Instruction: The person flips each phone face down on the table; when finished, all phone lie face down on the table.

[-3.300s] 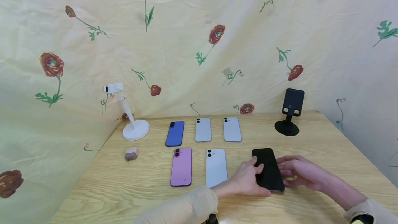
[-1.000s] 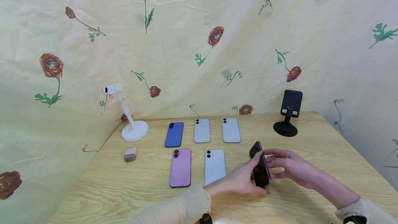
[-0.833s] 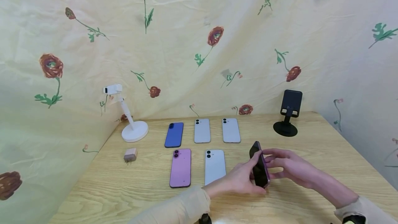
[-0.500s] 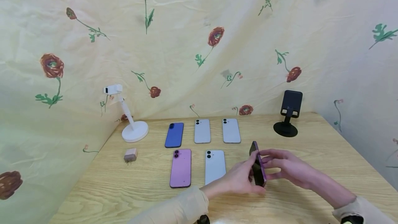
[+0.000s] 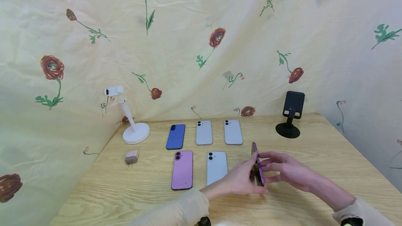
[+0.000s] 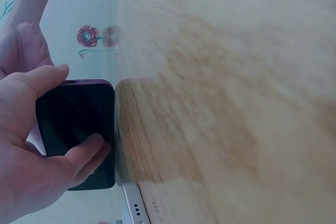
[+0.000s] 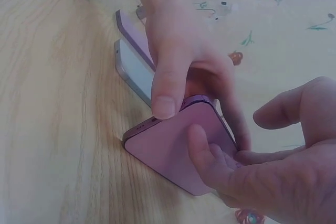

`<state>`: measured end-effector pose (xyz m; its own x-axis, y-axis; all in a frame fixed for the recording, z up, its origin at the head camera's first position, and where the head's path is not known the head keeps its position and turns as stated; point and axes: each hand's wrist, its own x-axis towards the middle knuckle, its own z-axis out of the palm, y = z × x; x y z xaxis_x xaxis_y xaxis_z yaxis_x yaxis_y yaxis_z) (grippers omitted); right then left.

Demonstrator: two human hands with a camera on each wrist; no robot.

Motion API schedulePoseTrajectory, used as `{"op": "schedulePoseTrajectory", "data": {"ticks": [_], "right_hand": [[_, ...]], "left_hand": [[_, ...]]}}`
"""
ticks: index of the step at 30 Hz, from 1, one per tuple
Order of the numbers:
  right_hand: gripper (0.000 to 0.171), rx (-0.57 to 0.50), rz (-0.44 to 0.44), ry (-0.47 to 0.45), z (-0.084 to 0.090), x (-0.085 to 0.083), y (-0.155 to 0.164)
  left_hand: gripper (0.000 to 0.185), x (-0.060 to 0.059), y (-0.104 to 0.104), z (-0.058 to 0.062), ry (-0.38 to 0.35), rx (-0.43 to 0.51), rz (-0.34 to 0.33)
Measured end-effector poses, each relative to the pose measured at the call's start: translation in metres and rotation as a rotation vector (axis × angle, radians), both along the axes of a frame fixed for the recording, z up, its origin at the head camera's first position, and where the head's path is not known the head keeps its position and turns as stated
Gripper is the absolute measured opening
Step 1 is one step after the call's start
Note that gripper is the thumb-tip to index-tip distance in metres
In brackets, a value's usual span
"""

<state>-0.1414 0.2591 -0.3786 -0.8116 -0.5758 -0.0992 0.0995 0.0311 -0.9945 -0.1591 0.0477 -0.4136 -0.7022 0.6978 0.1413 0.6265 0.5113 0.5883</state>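
Observation:
A purple smartphone [image 5: 259,172] stands on its long edge on the table, nearly upright, its black screen [image 6: 79,124] facing left. My left hand [image 5: 242,180] grips it, thumb on the near end and fingers across the screen side. On its purple back [image 7: 168,156], fingertips of my right hand [image 5: 287,170] touch with relaxed fingers. Just left of my hands lies a white phone [image 5: 217,166], back up, its near end partly behind my left wrist. Beside that is a pink-purple phone [image 5: 182,170].
Behind lie a blue phone [image 5: 176,136] and two pale phones, one the middle phone [image 5: 204,132] and one the right phone [image 5: 233,132]. A black phone stand [image 5: 288,130], a white stand [image 5: 136,133] and a plug charger [image 5: 132,157] stand on the wooden table [image 5: 125,198]. A floral cloth hangs behind.
The phone lay flat, screen up, under my hands. It has tilted up onto its long edge, turning its screen left, and both hands have shifted slightly left with it.

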Motion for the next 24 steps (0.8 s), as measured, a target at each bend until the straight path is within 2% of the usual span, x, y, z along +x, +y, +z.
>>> {"op": "schedulePoseTrajectory", "data": {"ticks": [8,19,24], "right_hand": [[0.062,-0.001,0.004,-0.019,-0.006,0.002,-0.002],[0.065,-0.016,0.016,-0.064,-0.018,0.003,-0.005],[0.062,-0.009,0.020,-0.073,-0.024,0.002,-0.006]], "left_hand": [[0.109,0.001,-0.004,0.001,-0.054,0.038,-0.006],[0.103,0.002,-0.010,-0.003,-0.170,0.163,0.006],[0.106,0.003,-0.013,-0.005,-0.182,0.178,0.025]]}}
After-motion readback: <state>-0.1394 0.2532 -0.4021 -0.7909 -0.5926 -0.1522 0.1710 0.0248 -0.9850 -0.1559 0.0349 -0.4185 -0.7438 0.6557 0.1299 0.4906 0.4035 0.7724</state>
